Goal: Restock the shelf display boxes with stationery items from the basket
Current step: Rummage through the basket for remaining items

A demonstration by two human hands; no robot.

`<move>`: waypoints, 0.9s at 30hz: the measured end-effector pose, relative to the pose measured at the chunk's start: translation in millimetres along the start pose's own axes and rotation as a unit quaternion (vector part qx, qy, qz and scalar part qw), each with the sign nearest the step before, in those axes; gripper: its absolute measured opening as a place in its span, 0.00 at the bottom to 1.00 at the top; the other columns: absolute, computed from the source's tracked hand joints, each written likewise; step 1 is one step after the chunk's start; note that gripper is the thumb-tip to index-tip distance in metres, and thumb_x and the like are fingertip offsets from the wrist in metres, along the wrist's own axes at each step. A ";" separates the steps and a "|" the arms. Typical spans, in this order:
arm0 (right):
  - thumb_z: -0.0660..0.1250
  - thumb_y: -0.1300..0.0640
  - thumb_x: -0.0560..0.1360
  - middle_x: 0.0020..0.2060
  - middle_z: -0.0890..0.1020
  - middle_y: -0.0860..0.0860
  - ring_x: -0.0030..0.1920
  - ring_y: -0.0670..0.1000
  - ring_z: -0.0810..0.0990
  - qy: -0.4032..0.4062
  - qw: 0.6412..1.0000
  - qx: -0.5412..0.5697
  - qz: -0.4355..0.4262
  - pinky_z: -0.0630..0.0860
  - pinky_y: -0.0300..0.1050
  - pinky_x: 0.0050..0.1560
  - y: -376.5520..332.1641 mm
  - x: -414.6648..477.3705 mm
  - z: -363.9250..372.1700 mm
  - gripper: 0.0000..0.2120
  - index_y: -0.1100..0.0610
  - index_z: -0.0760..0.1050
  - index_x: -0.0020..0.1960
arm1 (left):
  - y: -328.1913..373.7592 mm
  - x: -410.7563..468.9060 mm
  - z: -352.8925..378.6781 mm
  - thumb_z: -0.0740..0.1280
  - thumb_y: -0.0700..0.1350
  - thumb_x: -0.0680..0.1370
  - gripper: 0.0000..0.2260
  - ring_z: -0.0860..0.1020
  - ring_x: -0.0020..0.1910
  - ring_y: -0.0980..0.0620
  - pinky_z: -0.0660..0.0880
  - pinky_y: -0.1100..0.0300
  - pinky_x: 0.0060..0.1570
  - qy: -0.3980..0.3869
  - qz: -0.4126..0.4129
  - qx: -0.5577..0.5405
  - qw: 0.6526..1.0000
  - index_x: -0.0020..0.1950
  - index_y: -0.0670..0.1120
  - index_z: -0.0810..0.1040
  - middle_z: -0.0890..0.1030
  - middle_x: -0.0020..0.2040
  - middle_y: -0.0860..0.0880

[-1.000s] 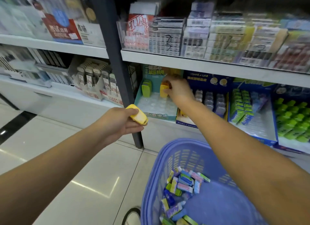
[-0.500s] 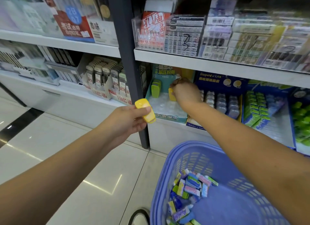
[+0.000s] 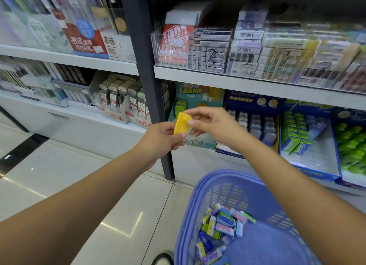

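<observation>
Left hand [image 3: 160, 140] and right hand [image 3: 213, 126] together pinch a yellow eraser [image 3: 181, 123] before the teal display box [image 3: 198, 145], which holds a green one [image 3: 180, 107]; the purple basket [image 3: 227, 182] below holds mixed wrapped packets [image 3: 223, 224].

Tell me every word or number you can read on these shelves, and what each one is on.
"28 0.7" and "考试适用": red pack, upper left shelf.
"本味": white box beside it.
"3": handwritten on the clear bin.
"解压好用": teal display box.
"Gaspard et Lisa", faint: blue display box.
Barcodes, price tags and the wrappers in the basket: too small or blurred to read.
</observation>
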State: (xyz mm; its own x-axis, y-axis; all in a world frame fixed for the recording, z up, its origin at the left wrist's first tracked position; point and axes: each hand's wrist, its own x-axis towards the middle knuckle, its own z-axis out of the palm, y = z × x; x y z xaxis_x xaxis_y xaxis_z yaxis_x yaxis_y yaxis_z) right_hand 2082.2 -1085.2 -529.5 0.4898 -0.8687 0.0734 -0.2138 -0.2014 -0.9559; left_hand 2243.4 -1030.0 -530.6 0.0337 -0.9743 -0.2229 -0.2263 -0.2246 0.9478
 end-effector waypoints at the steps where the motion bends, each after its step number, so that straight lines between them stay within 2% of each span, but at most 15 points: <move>1: 0.69 0.62 0.74 0.43 0.82 0.55 0.38 0.47 0.82 0.011 1.000 0.000 -0.001 0.81 0.37 0.42 -0.4 -1.4 -2.5 0.09 0.55 0.79 0.54 | 0.0 1.9 1.9 0.69 0.41 0.76 0.09 0.81 0.42 0.54 0.76 0.67 0.39 0.000 0.008 0.017 1.000 0.56 0.43 0.78 0.82 0.46 0.45; 4: 0.72 0.61 0.72 0.43 0.82 0.52 0.41 0.47 0.82 0.050 0.998 -0.034 -0.007 0.80 0.38 0.45 1.8 3.9 -11.4 0.08 0.52 0.80 0.49 | 0.6 11.5 10.5 0.67 0.43 0.78 0.11 0.81 0.44 0.53 0.78 0.63 0.45 0.021 0.033 0.080 0.996 0.58 0.42 0.78 0.82 0.49 0.45; 6: 0.71 0.60 0.72 0.42 0.80 0.49 0.43 0.49 0.80 0.106 0.988 -0.108 -0.011 0.78 0.41 0.46 7.1 14.1 -18.9 0.08 0.51 0.78 0.50 | -0.1 18.9 13.8 0.65 0.46 0.79 0.15 0.79 0.53 0.51 0.75 0.58 0.55 0.048 0.070 0.197 0.977 0.65 0.44 0.75 0.80 0.55 0.47; 9: 0.67 0.59 0.75 0.47 0.80 0.51 0.47 0.50 0.78 0.191 0.951 -0.242 -0.011 0.72 0.41 0.47 18.9 32.7 -31.2 0.09 0.53 0.77 0.56 | -8.8 26.8 14.7 0.62 0.48 0.80 0.23 0.69 0.68 0.48 0.67 0.57 0.66 0.010 0.150 0.414 0.898 0.74 0.46 0.64 0.70 0.70 0.47; 11: 0.66 0.60 0.76 0.53 0.81 0.54 0.53 0.54 0.78 0.188 0.938 -0.290 0.003 0.71 0.41 0.52 28.8 43.0 -35.8 0.11 0.56 0.76 0.59 | -18.5 31.6 15.8 0.61 0.48 0.80 0.27 0.60 0.74 0.48 0.61 0.55 0.71 -0.051 0.162 0.506 0.846 0.77 0.45 0.57 0.62 0.75 0.46; 13: 0.65 0.60 0.76 0.56 0.80 0.55 0.55 0.56 0.78 0.160 0.926 -0.343 0.019 0.71 0.42 0.54 38.3 50.4 -35.4 0.12 0.56 0.76 0.59 | -26.7 35.4 17.7 0.61 0.48 0.80 0.29 0.54 0.76 0.49 0.55 0.57 0.73 -0.094 0.151 0.551 0.816 0.77 0.44 0.54 0.57 0.77 0.47; 16: 0.64 0.61 0.77 0.57 0.79 0.57 0.57 0.57 0.77 0.124 0.916 -0.381 0.031 0.72 0.43 0.53 49.7 55.6 -29.5 0.11 0.57 0.76 0.59 | -33.5 38.7 19.0 0.61 0.47 0.79 0.29 0.57 0.75 0.50 0.58 0.59 0.70 -0.115 0.130 0.556 0.813 0.77 0.45 0.54 0.58 0.77 0.47; 21: 0.63 0.62 0.77 0.59 0.78 0.57 0.57 0.57 0.76 0.126 0.916 -0.381 0.018 0.65 0.37 0.47 62.5 50.7 -18.1 0.11 0.59 0.76 0.59 | -37.5 40.5 18.5 0.62 0.46 0.78 0.29 0.59 0.75 0.50 0.60 0.59 0.69 -0.115 0.131 0.550 0.817 0.77 0.45 0.54 0.60 0.77 0.47; 24: 0.62 0.58 0.78 0.60 0.77 0.58 0.58 0.59 0.76 0.128 0.907 -0.399 0.033 0.72 0.42 0.54 62.0 56.4 -15.1 0.14 0.57 0.74 0.62 | -37.1 41.7 18.3 0.62 0.46 0.78 0.29 0.59 0.74 0.50 0.61 0.58 0.69 -0.117 0.128 0.550 0.817 0.77 0.45 0.55 0.60 0.76 0.47; 26: 0.61 0.55 0.78 0.58 0.78 0.57 0.55 0.59 0.77 0.150 0.914 -0.373 0.062 0.75 0.49 0.54 59.6 60.9 -13.5 0.13 0.56 0.73 0.61 | -35.8 42.4 18.5 0.62 0.46 0.78 0.28 0.61 0.73 0.49 0.63 0.57 0.69 -0.117 0.125 0.548 0.819 0.76 0.45 0.57 0.63 0.75 0.47; 27: 0.59 0.55 0.79 0.57 0.79 0.57 0.55 0.59 0.77 0.156 0.912 -0.373 0.075 0.76 0.50 0.53 59.3 62.2 -12.2 0.13 0.56 0.73 0.62 | -35.0 42.8 18.6 0.63 0.46 0.78 0.28 0.63 0.72 0.48 0.65 0.56 0.68 -0.117 0.122 0.546 0.821 0.76 0.45 0.59 0.64 0.74 0.46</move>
State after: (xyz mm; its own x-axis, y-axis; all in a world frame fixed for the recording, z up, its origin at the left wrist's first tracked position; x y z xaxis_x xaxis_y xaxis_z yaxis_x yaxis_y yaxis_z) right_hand 2089.7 -1156.8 -578.1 0.1674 -0.9749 0.1465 -0.8308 -0.2196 -0.5114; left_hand 2234.6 -1063.5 -577.6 -0.3006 -0.9291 -0.2154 -0.9403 0.2509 0.2300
